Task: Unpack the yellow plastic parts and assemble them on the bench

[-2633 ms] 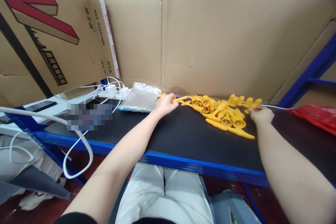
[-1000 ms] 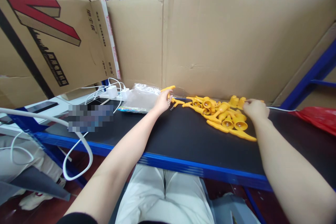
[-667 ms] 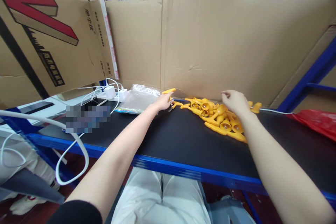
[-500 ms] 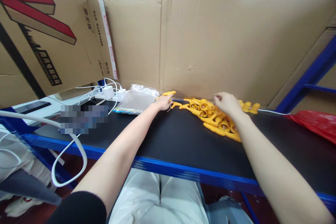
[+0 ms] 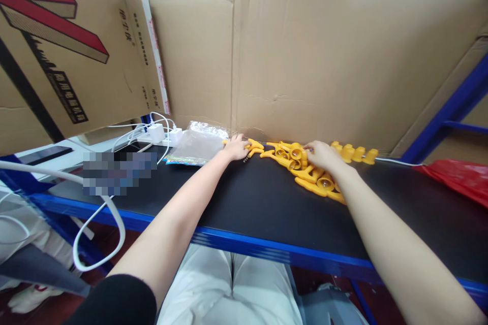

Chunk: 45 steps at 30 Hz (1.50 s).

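Observation:
Over some curved yellow plastic pieces [image 5: 254,146] at the back of the black shelf top lies my left hand [image 5: 236,147], fingers stretched forward and apart. A yellow tip also shows at that hand's left side. My right hand [image 5: 322,155] is at the back of a pile of yellow plastic pieces [image 5: 326,183], some long and curved, others flared like cups with something shiny inside. Its fingers are curled and closed at a yellow piece [image 5: 304,158], partly hidden by the hand. Behind my right wrist stands a row of small yellow cup-like pieces [image 5: 358,153].
Left of my left hand lies a clear plastic bag [image 5: 198,144]. Farther left are white chargers [image 5: 156,133] with cables. A red plastic bag [image 5: 457,175] lies at the right. Cardboard [image 5: 324,61] walls the back; a blue rail [image 5: 267,250] edges the shelf.
My left hand has flattened over the yellow pieces, one of which earlier stuck up above its fingers. My right hand has lowered slightly and moved left, uncovering more of the yellow row.

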Motion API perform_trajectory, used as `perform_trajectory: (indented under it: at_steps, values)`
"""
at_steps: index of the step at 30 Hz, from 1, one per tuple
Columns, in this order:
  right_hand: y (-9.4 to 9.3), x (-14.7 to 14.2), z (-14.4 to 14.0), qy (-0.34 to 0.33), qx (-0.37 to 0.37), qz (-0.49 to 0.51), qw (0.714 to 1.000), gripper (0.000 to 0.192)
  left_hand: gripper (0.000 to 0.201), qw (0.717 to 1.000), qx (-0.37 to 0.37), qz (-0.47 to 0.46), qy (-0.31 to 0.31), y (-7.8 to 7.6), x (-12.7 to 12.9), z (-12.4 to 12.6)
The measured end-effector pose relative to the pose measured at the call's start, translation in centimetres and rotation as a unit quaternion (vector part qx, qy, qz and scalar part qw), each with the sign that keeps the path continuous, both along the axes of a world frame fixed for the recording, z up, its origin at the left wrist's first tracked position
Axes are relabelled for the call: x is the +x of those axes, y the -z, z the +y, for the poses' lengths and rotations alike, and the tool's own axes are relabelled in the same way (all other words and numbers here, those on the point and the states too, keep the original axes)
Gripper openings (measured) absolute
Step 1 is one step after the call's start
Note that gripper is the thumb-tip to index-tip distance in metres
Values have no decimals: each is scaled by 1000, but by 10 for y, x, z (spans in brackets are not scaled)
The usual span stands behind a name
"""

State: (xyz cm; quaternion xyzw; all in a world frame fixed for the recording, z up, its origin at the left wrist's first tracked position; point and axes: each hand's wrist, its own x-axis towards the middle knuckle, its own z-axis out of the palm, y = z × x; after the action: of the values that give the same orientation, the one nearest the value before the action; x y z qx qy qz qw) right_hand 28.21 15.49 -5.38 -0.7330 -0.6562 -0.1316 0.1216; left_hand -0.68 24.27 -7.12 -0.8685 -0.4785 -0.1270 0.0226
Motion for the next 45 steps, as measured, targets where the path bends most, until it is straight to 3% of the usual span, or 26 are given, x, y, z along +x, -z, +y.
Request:
perform_trajectory:
  at_steps: [6, 10, 18, 22, 28, 33, 38, 41, 45]
  values:
    - [3, 2, 2, -8, -8, 7, 1000, 42, 68, 995, -97, 34, 2, 1, 4, -9]
    - [5, 5, 4, -23, -9, 15, 1000, 42, 62, 989, -133, 66, -19, 6, 13, -8]
    - [5, 5, 4, -27, -20, 30, 999, 40, 53, 995, -90, 50, -12, 10, 25, -11]
    - [3, 1, 1, -25, -21, 32, 999, 37, 57, 995, -91, 36, -19, 9, 30, -16]
    - [-5, -11, -5, -53, 32, 29, 998, 40, 52, 997, -66, 39, -26, 10, 31, -17]
    - [-11, -20, -10, -66, 10, 19, 998, 46, 44, 998, 24, 26, 50, 3, 32, -22]
    - [-9, -22, -9, -86, 22, 26, 996, 44, 53, 987, -18, 59, 147, -7, 52, -35]
    - [-6, -20, -7, -104, 28, 33, 994, 43, 57, 987, -44, 83, 132, -5, 65, -39]
    - [-7, -23, -7, -136, 36, 35, 989, 39, 48, 991, -3, 85, 103, 1, 74, -41]
